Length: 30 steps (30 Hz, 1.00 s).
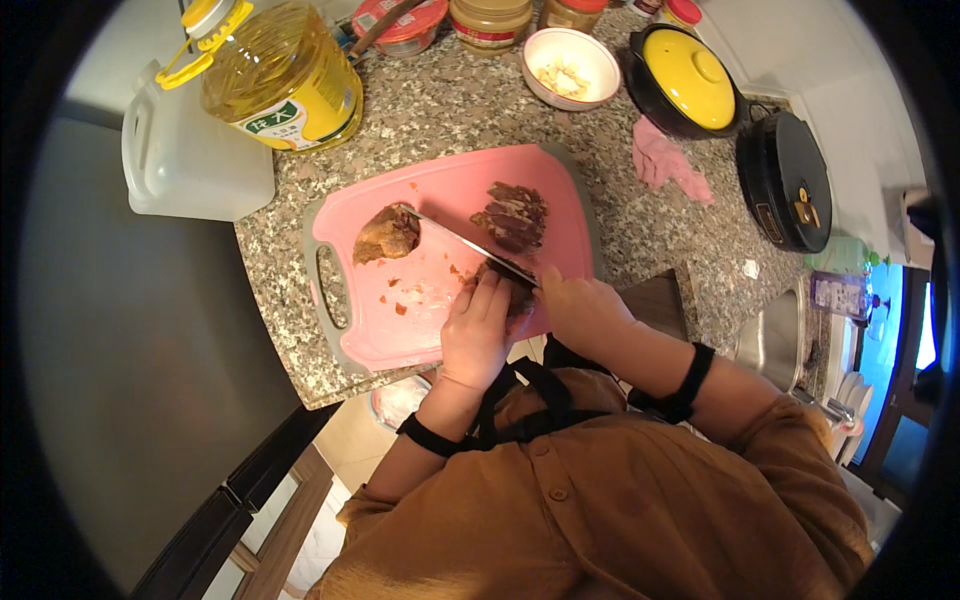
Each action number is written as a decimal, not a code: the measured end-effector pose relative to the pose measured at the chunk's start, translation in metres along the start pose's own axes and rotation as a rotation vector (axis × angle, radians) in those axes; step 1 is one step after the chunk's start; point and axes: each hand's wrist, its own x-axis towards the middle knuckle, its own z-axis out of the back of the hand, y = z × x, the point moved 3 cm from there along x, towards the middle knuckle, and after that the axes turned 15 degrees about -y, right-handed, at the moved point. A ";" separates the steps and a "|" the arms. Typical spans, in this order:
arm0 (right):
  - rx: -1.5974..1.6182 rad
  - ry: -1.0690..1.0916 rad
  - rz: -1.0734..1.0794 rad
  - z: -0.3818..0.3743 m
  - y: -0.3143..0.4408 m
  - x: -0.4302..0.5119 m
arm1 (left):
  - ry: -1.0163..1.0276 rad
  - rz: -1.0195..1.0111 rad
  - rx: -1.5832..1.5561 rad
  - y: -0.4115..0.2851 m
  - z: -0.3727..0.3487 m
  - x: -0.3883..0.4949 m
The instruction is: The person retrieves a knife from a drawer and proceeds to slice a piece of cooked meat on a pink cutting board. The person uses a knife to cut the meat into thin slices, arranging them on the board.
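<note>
A pink cutting board (405, 304) with a grey rim lies on the granite counter. My right hand (585, 307) grips a kitchen knife (469, 244), whose blade points up and to the left across the board. Under the blade, near the handle end, is a piece of dark cooked meat (517, 296). The fingers of my left hand (478, 330) press on that meat close to the blade, covering part of it. A larger brown chunk of meat (388, 234) rests by the knife's tip. Several cut slices (513, 217) sit together on the board's far right, with small crumbs scattered at its left.
Behind the board stand a large oil bottle (300, 82), a translucent plastic jug (199, 161) and a bowl of peeled garlic (571, 69). A yellow-lidded pot (688, 79), a pink cloth (667, 161) and a black round appliance (784, 182) are at right, before a steel sink (771, 334).
</note>
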 end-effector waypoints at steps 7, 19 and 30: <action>0.144 -0.039 -0.122 0.002 -0.018 0.022 | -0.014 0.039 -0.014 0.000 0.000 -0.002; 0.196 -0.246 -0.014 0.055 -0.022 -0.003 | -0.079 -0.002 0.041 -0.008 0.001 -0.010; 0.065 -0.092 0.061 0.068 -0.014 -0.086 | -0.053 -0.001 0.094 -0.009 -0.005 -0.016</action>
